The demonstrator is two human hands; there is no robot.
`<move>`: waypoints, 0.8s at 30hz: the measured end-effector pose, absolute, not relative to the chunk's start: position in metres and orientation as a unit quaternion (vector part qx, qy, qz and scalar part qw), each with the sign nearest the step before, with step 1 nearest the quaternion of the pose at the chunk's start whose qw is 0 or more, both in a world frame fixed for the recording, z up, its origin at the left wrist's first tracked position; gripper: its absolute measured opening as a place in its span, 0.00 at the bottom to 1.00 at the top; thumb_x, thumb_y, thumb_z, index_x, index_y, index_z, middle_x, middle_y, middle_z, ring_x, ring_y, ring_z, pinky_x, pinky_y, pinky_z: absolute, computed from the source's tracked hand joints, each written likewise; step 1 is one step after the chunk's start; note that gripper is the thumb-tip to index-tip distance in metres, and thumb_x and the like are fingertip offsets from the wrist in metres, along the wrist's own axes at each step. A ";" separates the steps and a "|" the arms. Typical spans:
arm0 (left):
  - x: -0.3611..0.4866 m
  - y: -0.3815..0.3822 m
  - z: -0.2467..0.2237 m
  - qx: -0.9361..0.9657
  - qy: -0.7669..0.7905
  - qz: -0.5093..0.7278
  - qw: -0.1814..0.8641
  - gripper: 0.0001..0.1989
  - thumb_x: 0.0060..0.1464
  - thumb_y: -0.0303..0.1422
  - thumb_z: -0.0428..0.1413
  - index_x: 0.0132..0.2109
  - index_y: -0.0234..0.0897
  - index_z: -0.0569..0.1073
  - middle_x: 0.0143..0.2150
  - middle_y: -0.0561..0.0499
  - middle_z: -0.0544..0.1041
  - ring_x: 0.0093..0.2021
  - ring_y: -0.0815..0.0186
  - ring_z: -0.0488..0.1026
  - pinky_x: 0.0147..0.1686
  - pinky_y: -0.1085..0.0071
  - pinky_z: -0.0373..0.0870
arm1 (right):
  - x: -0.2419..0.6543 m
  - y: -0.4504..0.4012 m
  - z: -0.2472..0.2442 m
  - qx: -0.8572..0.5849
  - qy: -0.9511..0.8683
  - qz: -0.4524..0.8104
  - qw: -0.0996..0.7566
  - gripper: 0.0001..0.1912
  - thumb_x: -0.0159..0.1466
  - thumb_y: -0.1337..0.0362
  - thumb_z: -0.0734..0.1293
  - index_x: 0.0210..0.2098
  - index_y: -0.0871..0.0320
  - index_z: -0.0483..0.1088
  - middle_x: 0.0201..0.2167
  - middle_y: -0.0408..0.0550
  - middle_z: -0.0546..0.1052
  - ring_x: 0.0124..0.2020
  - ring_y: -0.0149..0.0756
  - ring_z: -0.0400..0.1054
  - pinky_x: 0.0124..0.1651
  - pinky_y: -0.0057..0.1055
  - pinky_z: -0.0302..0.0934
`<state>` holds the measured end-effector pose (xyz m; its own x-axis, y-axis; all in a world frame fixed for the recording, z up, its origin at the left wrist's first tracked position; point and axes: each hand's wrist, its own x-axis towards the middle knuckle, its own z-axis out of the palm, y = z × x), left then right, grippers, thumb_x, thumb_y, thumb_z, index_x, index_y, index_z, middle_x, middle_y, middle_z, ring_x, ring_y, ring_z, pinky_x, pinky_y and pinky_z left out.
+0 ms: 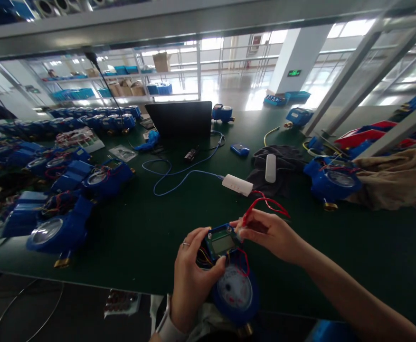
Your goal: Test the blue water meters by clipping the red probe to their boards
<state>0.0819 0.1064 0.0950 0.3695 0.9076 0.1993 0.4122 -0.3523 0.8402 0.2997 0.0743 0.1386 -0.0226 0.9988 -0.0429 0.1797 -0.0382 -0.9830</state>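
A blue water meter (234,287) with a round dial lies at the table's front edge, close to my body. Above its dial is an uncovered circuit board with a small grey display (223,244). My left hand (195,270) grips this display housing, fingers on the far side and thumb at the near edge. With thumb and fingers pinched, my right hand (265,232) holds the end of a red cable (261,202) at the housing's right side. The connector tip is mostly hidden by my fingers. From there the cable runs to a white adapter box (237,185).
A blue cord (168,178) links the adapter towards a black laptop (179,118). Several blue meters (56,232) crowd the left side; another meter (331,180) sits right, beside a brown cloth (396,178). A white handheld device (270,168) rests on a dark cloth (282,159).
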 end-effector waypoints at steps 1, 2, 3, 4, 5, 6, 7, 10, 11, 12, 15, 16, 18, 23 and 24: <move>0.082 0.106 0.096 0.745 0.442 0.346 0.360 0.23 0.47 0.31 0.61 0.52 0.36 0.73 0.53 0.42 0.76 0.53 0.52 0.74 0.53 0.52 0.72 | 0.300 0.074 0.138 -0.548 -0.537 0.471 0.435 0.18 0.60 0.48 0.72 0.33 0.58 0.71 0.40 0.53 0.82 0.44 0.44 0.77 0.44 0.38 0.73; 0.082 0.106 0.097 0.745 0.441 0.344 0.364 0.23 0.47 0.31 0.60 0.52 0.36 0.73 0.53 0.41 0.76 0.53 0.52 0.74 0.53 0.52 0.72 | 0.300 0.074 0.138 -0.550 -0.536 0.471 0.434 0.18 0.60 0.48 0.72 0.33 0.58 0.71 0.40 0.53 0.82 0.44 0.44 0.77 0.45 0.38 0.73; 0.082 0.106 0.097 0.744 0.440 0.342 0.367 0.23 0.47 0.31 0.60 0.52 0.36 0.73 0.53 0.41 0.76 0.53 0.52 0.74 0.53 0.52 0.72 | 0.300 0.074 0.137 -0.552 -0.536 0.470 0.432 0.18 0.60 0.48 0.72 0.33 0.58 0.71 0.41 0.53 0.82 0.45 0.44 0.77 0.45 0.38 0.73; 0.082 0.105 0.098 0.743 0.441 0.340 0.370 0.23 0.47 0.31 0.60 0.52 0.35 0.73 0.53 0.41 0.76 0.53 0.52 0.74 0.53 0.52 0.72 | 0.300 0.074 0.137 -0.554 -0.536 0.469 0.431 0.18 0.60 0.49 0.72 0.33 0.58 0.71 0.41 0.53 0.82 0.45 0.45 0.77 0.46 0.39 0.73; 0.081 0.105 0.099 0.743 0.441 0.338 0.373 0.23 0.47 0.31 0.60 0.52 0.35 0.73 0.53 0.41 0.75 0.53 0.52 0.74 0.53 0.52 0.72 | 0.300 0.074 0.136 -0.556 -0.536 0.466 0.430 0.17 0.60 0.49 0.72 0.33 0.58 0.71 0.41 0.53 0.82 0.45 0.45 0.77 0.46 0.39 0.73; 0.081 0.105 0.099 0.743 0.442 0.336 0.375 0.23 0.47 0.31 0.60 0.52 0.35 0.73 0.53 0.41 0.75 0.53 0.52 0.74 0.53 0.52 0.72 | 0.300 0.074 0.135 -0.558 -0.537 0.464 0.430 0.17 0.60 0.49 0.72 0.33 0.58 0.72 0.40 0.53 0.82 0.45 0.45 0.77 0.46 0.39 0.73; 0.081 0.104 0.100 0.743 0.442 0.334 0.377 0.23 0.47 0.31 0.60 0.52 0.35 0.73 0.53 0.41 0.75 0.53 0.52 0.73 0.53 0.52 0.72 | 0.301 0.074 0.134 -0.560 -0.537 0.463 0.429 0.17 0.60 0.50 0.72 0.33 0.58 0.72 0.40 0.53 0.82 0.45 0.45 0.77 0.45 0.39 0.73; 0.082 0.104 0.101 0.742 0.441 0.330 0.382 0.23 0.47 0.32 0.60 0.53 0.34 0.73 0.53 0.40 0.75 0.54 0.51 0.73 0.54 0.51 0.71 | 0.302 0.073 0.134 -0.561 -0.540 0.461 0.426 0.15 0.60 0.51 0.73 0.34 0.58 0.73 0.41 0.53 0.82 0.44 0.45 0.77 0.44 0.38 0.74; 0.082 0.104 0.101 0.741 0.441 0.329 0.384 0.24 0.47 0.32 0.60 0.53 0.33 0.72 0.54 0.40 0.75 0.54 0.51 0.73 0.54 0.50 0.71 | 0.302 0.072 0.134 -0.561 -0.541 0.461 0.424 0.15 0.60 0.52 0.73 0.34 0.58 0.73 0.42 0.53 0.82 0.44 0.45 0.77 0.44 0.38 0.74; 0.082 0.105 0.102 0.741 0.441 0.328 0.386 0.24 0.47 0.32 0.60 0.53 0.33 0.72 0.54 0.40 0.74 0.54 0.51 0.73 0.54 0.50 0.70 | 0.302 0.072 0.134 -0.562 -0.542 0.461 0.423 0.14 0.60 0.52 0.73 0.34 0.58 0.73 0.42 0.53 0.82 0.44 0.45 0.77 0.45 0.38 0.74; 0.083 0.105 0.102 0.740 0.440 0.325 0.391 0.24 0.48 0.32 0.60 0.53 0.33 0.72 0.54 0.40 0.74 0.55 0.51 0.72 0.55 0.49 0.69 | 0.302 0.072 0.136 -0.565 -0.541 0.459 0.421 0.14 0.60 0.53 0.73 0.33 0.58 0.74 0.41 0.52 0.82 0.44 0.45 0.77 0.45 0.39 0.74; 0.083 0.105 0.102 0.740 0.440 0.324 0.393 0.24 0.48 0.32 0.60 0.53 0.33 0.72 0.55 0.39 0.74 0.55 0.51 0.72 0.55 0.49 0.69 | 0.302 0.072 0.136 -0.566 -0.541 0.459 0.421 0.14 0.60 0.53 0.73 0.33 0.57 0.74 0.40 0.52 0.82 0.45 0.45 0.77 0.46 0.39 0.74; 0.083 0.105 0.102 0.740 0.438 0.321 0.396 0.24 0.48 0.32 0.60 0.54 0.33 0.72 0.55 0.39 0.73 0.55 0.51 0.71 0.55 0.49 0.69 | 0.302 0.072 0.135 -0.566 -0.541 0.458 0.421 0.13 0.61 0.53 0.73 0.33 0.57 0.74 0.39 0.51 0.82 0.44 0.45 0.77 0.45 0.37 0.74; 0.082 0.105 0.101 0.743 0.435 0.324 0.392 0.25 0.48 0.32 0.60 0.55 0.31 0.71 0.55 0.38 0.73 0.55 0.51 0.71 0.55 0.49 0.69 | 0.299 0.072 0.135 -0.576 -0.556 0.429 0.419 0.12 0.61 0.54 0.72 0.35 0.57 0.74 0.38 0.51 0.82 0.40 0.43 0.78 0.41 0.35 0.75; 0.082 0.105 0.101 0.743 0.435 0.325 0.391 0.25 0.48 0.32 0.60 0.55 0.32 0.71 0.55 0.38 0.73 0.55 0.51 0.72 0.55 0.50 0.69 | 0.298 0.072 0.135 -0.580 -0.560 0.417 0.419 0.12 0.61 0.54 0.72 0.35 0.56 0.74 0.37 0.51 0.82 0.39 0.43 0.78 0.40 0.36 0.75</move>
<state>0.0819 0.1046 0.1006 0.4106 0.9004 0.1435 0.3918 -0.3163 0.8639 0.2978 0.0716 0.1354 0.0247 0.9996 -0.0133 0.3006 -0.0201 -0.9535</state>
